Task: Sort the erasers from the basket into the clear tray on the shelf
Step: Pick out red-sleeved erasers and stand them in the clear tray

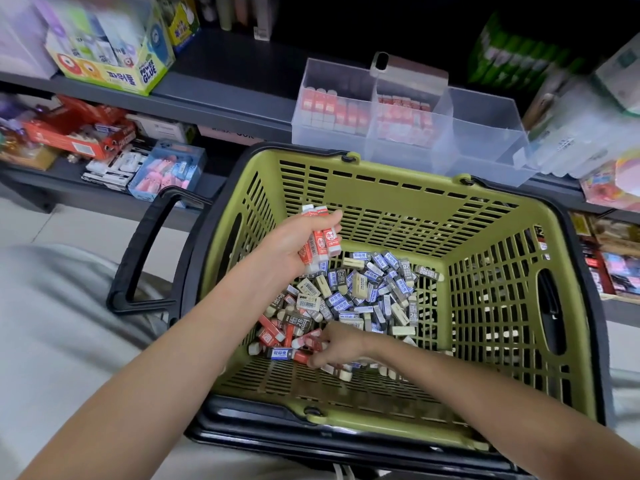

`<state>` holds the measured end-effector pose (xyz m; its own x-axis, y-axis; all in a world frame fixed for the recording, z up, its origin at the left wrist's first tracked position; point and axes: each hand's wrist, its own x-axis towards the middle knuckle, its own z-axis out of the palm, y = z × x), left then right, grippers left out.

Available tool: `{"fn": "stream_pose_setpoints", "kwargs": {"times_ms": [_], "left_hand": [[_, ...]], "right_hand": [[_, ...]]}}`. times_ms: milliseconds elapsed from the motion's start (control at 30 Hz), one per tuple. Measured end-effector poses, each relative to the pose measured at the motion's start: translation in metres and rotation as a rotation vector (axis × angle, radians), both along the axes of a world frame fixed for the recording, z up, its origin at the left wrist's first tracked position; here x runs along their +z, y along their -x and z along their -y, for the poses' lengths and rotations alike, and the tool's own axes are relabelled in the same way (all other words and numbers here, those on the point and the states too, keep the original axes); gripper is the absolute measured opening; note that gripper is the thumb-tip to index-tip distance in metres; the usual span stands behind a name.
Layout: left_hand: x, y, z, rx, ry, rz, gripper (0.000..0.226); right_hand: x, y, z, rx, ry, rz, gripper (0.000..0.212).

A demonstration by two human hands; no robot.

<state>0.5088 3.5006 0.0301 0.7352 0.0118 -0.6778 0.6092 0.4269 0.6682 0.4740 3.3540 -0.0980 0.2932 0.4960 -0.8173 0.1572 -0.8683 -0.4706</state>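
Red erasers (320, 242) sat clutched in my left hand (289, 242); right hand (337, 344) probed the basket (381, 188)'s near-left corner, fingers' grip unclear. Overfull stack risked spilling.

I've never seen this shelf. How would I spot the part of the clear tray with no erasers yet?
Find the green basket, then look just past its far rim to the clear tray on the dark shelf. It has three compartments side by side; the two on the left hold red-and-white erasers, while the empty compartment is the one at the right end.
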Motion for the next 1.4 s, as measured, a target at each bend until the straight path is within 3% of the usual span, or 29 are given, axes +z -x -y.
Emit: {"fn": "stream_pose_setpoints", "kwargs": {"times_ms": [167,267,400,567,700,833,967,1100,1200,1333,1400], "left_hand": [[0.002,0.001,-0.001,0.007,-0.01,0.005,0.047],[0.004,0.002,-0.001,0.026,-0.035,0.019,0.053],[0.005,0.004,-0.003,0.076,-0.068,0.051,0.051],[0.011,0.004,-0.001,0.037,-0.112,0.099,0.047],[0.022,-0.002,0.006,-0.043,-0.048,0.147,0.048],[0.028,-0.014,0.006,0.048,0.04,0.181,0.051],[0.037,-0.031,0.005,0.166,0.115,0.271,0.046],[0.044,-0.045,0.001,0.19,0.099,0.344,0.042],[0.049,-0.055,-0.006,0.207,0.125,0.402,0.035],[0.056,-0.07,-0.018,0.26,0.158,0.484,0.032],[0.06,-0.078,-0.023,0.281,0.158,0.516,0.031]], "right_hand": [[0.026,-0.017,0.008,-0.129,-0.186,-0.047,0.014],[0.052,-0.029,0.02,-0.22,-0.284,-0.04,0.024],[0.087,-0.042,0.035,-0.51,-0.454,-0.178,0.014],[0.13,-0.053,0.033,-0.854,-0.693,-0.208,0.02],[0.151,-0.06,0.023,-0.793,-0.688,-0.024,0.017],[0.167,-0.07,0.016,-0.842,-0.728,0.099,0.032],[0.174,-0.075,0.014,-0.919,-0.866,-0.033,0.024],[0.187,-0.09,0.018,-1.0,-0.942,-0.081,0.04],[0.201,-0.113,0.024,-1.074,-1.003,0.05,0.033],[0.215,-0.143,0.029,-1.045,-0.945,0.444,0.015],[0.221,-0.157,0.031,-1.0,-0.969,0.634,0.016]]}}
